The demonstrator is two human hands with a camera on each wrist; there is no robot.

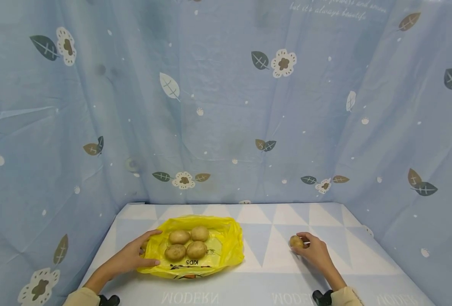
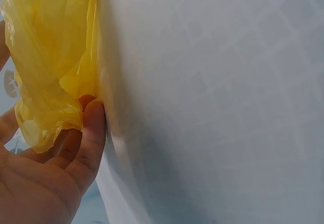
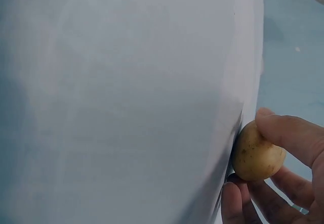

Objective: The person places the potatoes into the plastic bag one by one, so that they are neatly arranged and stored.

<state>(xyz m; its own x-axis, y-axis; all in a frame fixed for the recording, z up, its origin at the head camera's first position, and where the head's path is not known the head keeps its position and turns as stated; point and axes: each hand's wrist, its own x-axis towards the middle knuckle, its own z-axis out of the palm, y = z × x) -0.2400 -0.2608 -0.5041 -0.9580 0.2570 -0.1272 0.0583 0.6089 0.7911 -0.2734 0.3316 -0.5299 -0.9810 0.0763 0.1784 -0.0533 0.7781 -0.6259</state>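
Observation:
A yellow plastic bag (image 1: 231, 250) lies spread on the table with several potatoes (image 1: 196, 250) on it. At the bag's left end, my left hand (image 1: 128, 255) grips the plastic, fingers on the far side and thumb on the near side. Part of another potato (image 1: 144, 245) shows by that palm. The left wrist view has the crumpled bag end (image 2: 55, 47) between my fingers. Well to the right of the bag, my right hand (image 1: 314, 251) pinches a small potato (image 3: 257, 153) between thumb and fingers, at the tabletop. The right fingertips are partly hidden behind it.
The table (image 1: 264, 289) has a cloth of white and pale blue triangles. A blue curtain (image 1: 226, 106) printed with leaves and flowers hangs behind it and along both sides. Black straps (image 1: 323, 297) sit at both wrists, beside cream sleeves (image 1: 347, 296).

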